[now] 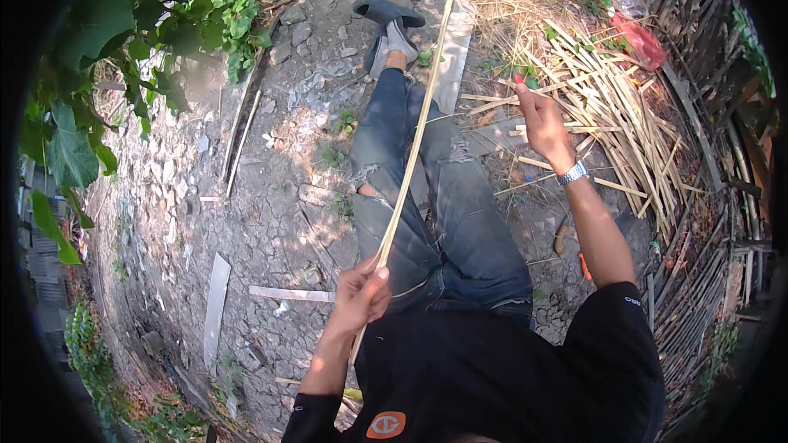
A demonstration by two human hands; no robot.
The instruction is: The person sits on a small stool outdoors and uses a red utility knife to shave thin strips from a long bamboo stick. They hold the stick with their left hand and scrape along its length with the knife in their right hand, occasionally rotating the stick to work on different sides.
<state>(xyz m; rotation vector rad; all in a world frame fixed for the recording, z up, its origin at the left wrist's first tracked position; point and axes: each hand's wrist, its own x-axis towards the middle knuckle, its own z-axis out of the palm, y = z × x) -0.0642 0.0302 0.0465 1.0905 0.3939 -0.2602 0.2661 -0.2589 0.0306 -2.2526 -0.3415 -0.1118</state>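
Observation:
My left hand (359, 297) is closed around the lower part of a long, pale split-bamboo strip (417, 143). The strip slants up and away over my outstretched legs, and its near end passes below my fist. Apart from it, to the right, my right hand (543, 125) is raised with curled fingers. A small red tip (519, 79) shows at those fingers; the rest of that thing is hidden, so I cannot make out what it is. A pile of similar bamboo strips (624, 115) lies on the ground beyond my right hand.
A grey board (453, 66) lies beside my feet. Another flat piece (217, 303) and a short slat (291, 294) are on the cracked soil at left. Leafy vines (164, 16) hang at upper left. A red plastic bag (640, 43) and stacked sticks (698, 320) border the right side.

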